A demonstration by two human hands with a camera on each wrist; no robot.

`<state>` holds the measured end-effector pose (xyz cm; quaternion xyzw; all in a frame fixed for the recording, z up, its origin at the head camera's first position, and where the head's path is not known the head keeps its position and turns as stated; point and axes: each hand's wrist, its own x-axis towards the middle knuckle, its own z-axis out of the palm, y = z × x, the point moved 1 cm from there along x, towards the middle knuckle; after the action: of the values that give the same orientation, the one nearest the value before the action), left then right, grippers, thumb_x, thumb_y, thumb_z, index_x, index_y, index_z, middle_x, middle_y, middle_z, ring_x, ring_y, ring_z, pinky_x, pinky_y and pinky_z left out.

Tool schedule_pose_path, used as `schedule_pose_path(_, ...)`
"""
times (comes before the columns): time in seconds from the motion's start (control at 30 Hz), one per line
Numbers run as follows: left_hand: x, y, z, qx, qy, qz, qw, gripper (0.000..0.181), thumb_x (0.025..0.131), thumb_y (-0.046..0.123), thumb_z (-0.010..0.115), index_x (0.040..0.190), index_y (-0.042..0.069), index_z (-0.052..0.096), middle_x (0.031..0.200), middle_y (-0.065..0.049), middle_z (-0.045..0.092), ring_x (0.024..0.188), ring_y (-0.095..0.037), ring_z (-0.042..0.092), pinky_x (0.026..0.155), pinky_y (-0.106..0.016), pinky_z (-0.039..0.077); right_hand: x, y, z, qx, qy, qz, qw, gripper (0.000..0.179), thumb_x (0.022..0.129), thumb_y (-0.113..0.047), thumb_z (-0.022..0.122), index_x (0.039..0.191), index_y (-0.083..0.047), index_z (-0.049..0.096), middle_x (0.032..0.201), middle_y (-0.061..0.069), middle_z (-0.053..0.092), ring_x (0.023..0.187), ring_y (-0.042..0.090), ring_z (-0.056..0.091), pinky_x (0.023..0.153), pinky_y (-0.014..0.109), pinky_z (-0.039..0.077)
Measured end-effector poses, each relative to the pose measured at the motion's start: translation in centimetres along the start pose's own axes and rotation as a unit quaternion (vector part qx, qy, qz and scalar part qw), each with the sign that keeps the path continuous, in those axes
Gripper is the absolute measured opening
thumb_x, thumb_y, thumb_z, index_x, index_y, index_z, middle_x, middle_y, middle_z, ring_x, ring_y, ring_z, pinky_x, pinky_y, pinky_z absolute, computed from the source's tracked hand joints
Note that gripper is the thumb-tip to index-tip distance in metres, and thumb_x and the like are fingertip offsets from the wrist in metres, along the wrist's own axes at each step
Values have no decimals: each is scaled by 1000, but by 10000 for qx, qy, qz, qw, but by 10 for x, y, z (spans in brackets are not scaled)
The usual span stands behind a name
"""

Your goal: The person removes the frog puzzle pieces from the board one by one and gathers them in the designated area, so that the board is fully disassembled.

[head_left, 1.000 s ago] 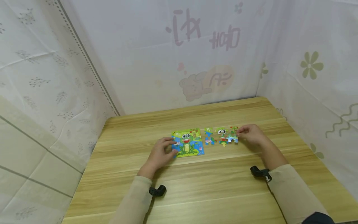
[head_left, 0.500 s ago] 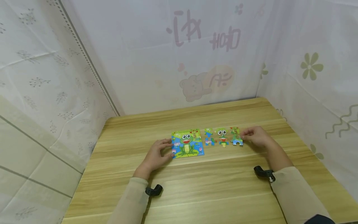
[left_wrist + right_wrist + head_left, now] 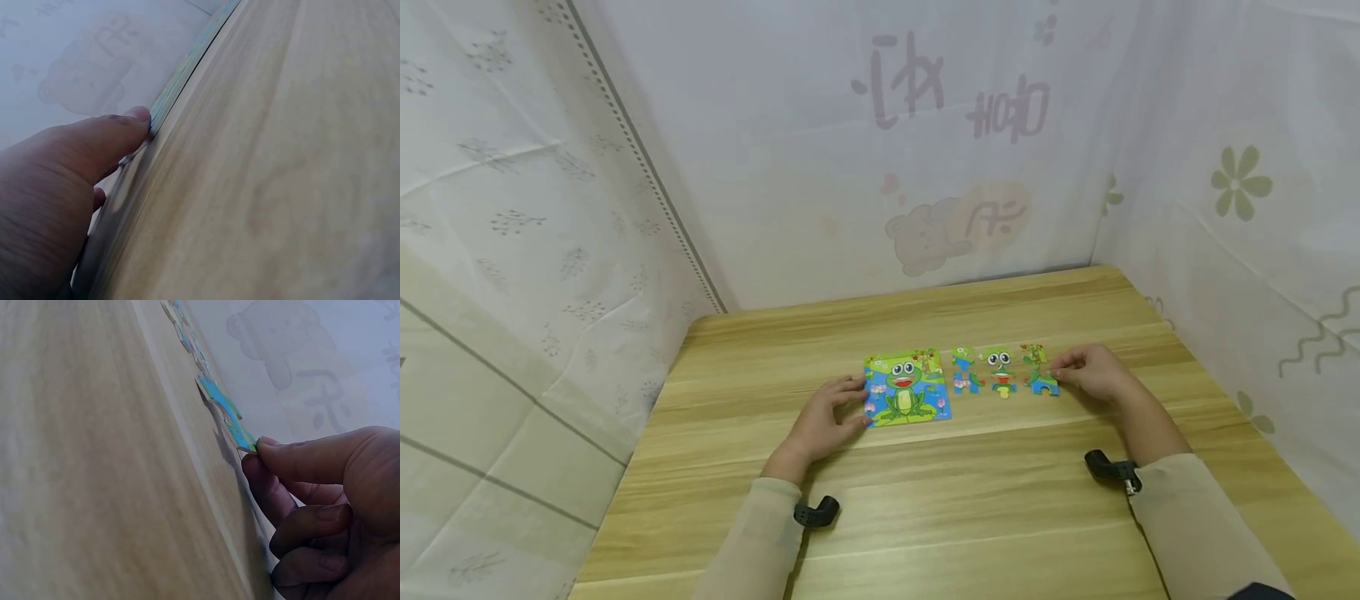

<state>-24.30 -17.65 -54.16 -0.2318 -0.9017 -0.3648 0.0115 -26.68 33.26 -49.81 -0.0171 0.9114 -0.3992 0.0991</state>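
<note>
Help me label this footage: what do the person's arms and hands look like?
The left hand and right hand are bare. The left sleeve and right sleeve are long and beige, each with a black, bent device at its end.

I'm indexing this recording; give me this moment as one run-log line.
left hand: touching left edge of frog board | right hand: pinching puzzle piece | other pieces: on table, right of board

Board (image 3: 907, 402) on table (image 3: 955, 508), puzzle pieces (image 3: 1000, 360) right of it, left hand (image 3: 822, 418) left, right hand (image 3: 1097, 372) right, curtain (image 3: 790, 183) behind
</note>
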Motion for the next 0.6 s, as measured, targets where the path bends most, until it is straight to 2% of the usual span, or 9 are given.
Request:
schedule_pose_path(0.3,-3,3,-2,79,-65,3,9999,45,94,34,82,135,19,72,156,8,53,153,-24,35,125,-55,27,-1,2,3,10,46,35,10000,22,102,-24,72,110,-4,76,111,14,71,111,36,59,98,54,46)
schedule_pose_path(0.6,-2,3,-1,138,-68,106,9998,46,93,34,83,136,19,72,156,7,54,153,-23,36,125,-55,27,-4,4,0,-159,111,-57,9998,20,103,-22,70,111,-4,77,111,13,70,106,32,59,92,47,46)
